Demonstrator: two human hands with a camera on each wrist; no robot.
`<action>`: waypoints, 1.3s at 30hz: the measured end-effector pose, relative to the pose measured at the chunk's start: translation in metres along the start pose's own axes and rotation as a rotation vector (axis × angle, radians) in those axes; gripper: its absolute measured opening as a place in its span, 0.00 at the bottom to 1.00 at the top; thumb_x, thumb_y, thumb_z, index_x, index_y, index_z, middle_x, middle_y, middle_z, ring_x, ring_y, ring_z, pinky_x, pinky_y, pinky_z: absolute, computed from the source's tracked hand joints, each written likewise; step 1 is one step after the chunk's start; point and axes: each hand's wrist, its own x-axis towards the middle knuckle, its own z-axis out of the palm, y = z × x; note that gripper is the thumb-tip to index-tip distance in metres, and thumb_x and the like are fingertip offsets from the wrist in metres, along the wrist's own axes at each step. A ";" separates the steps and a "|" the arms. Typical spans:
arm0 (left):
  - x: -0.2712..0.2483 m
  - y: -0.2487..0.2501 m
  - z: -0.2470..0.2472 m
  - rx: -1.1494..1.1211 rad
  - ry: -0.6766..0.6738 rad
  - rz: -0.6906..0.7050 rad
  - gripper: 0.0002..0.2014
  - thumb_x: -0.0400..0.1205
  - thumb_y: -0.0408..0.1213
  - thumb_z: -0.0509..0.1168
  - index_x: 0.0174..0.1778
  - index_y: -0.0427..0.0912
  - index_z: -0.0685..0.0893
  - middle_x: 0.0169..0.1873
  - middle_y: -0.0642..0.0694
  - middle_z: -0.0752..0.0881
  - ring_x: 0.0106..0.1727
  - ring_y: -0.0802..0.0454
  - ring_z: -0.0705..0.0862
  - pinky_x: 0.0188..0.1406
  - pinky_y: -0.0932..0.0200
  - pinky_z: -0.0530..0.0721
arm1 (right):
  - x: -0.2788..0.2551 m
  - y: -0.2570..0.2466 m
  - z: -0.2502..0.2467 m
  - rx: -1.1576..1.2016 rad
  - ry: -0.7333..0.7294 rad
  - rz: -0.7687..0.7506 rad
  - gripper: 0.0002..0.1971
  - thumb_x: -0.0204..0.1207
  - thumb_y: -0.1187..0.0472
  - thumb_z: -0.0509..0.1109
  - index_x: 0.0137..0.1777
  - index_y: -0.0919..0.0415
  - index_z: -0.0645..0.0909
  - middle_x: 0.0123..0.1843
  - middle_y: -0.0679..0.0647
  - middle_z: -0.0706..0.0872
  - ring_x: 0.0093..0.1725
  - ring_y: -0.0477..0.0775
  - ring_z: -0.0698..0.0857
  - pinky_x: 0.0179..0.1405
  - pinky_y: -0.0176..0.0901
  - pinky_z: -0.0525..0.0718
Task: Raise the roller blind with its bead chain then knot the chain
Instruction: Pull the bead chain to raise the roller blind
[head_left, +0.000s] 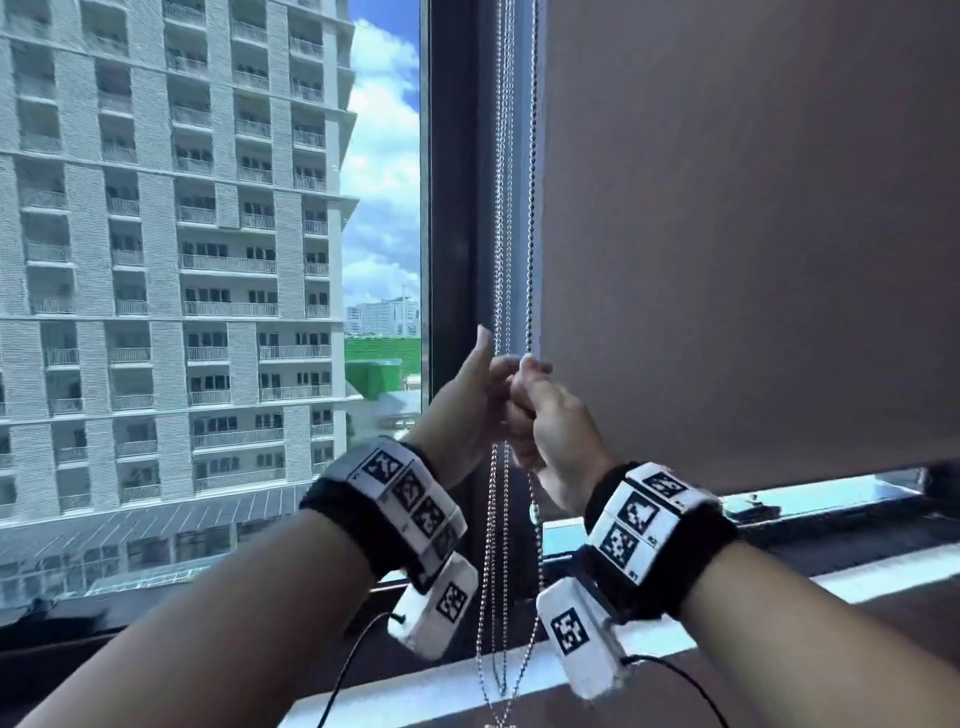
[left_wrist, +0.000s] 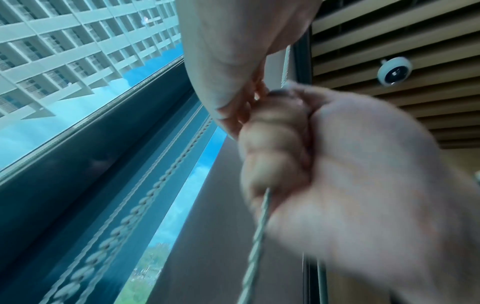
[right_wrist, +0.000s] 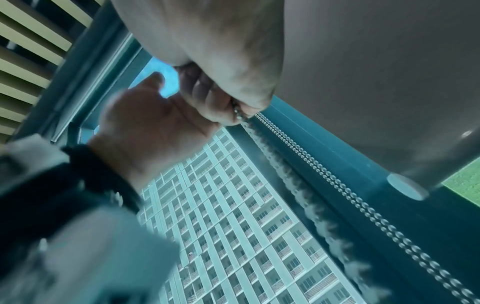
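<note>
A grey-brown roller blind (head_left: 753, 234) covers most of the right window, its bottom edge a little above the sill. The metal bead chain (head_left: 531, 208) hangs in several strands along the blind's left edge. Both hands meet on it at chest height. My left hand (head_left: 491, 387) has its thumb pointing up and its fingers curled round the left strands. My right hand (head_left: 540, 410) grips the right strand in a fist; the chain (right_wrist: 240, 115) leaves that fist (right_wrist: 223, 94), and the fist (left_wrist: 275, 148) is blurred in the left wrist view. The chain's loop hangs below the hands towards the sill.
A dark window post (head_left: 452, 208) stands just behind the chain. A pale windowsill (head_left: 415, 691) runs below. A tall apartment block (head_left: 171, 260) fills the left pane. Slatted ceiling with a round white camera (left_wrist: 394, 71) is overhead. Thin black cables trail from both wrist units.
</note>
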 end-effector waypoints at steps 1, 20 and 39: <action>0.005 0.011 0.003 0.032 0.029 0.031 0.31 0.84 0.62 0.42 0.52 0.40 0.82 0.34 0.43 0.86 0.36 0.48 0.86 0.37 0.55 0.84 | -0.002 0.005 -0.001 0.001 -0.005 0.012 0.22 0.85 0.47 0.52 0.28 0.52 0.64 0.18 0.44 0.64 0.16 0.43 0.58 0.13 0.32 0.55; 0.015 0.015 0.024 -0.005 0.208 0.171 0.19 0.87 0.47 0.51 0.29 0.49 0.65 0.20 0.55 0.64 0.16 0.60 0.58 0.12 0.70 0.56 | -0.007 0.029 -0.022 -0.237 -0.059 0.104 0.44 0.66 0.21 0.50 0.59 0.59 0.82 0.51 0.57 0.91 0.52 0.57 0.88 0.64 0.59 0.77; -0.024 -0.041 0.013 -0.138 0.082 -0.112 0.24 0.85 0.53 0.50 0.25 0.46 0.73 0.19 0.52 0.62 0.18 0.58 0.58 0.24 0.61 0.52 | 0.016 -0.049 0.014 0.081 0.009 -0.124 0.22 0.87 0.50 0.49 0.29 0.53 0.60 0.17 0.45 0.61 0.15 0.43 0.55 0.14 0.32 0.52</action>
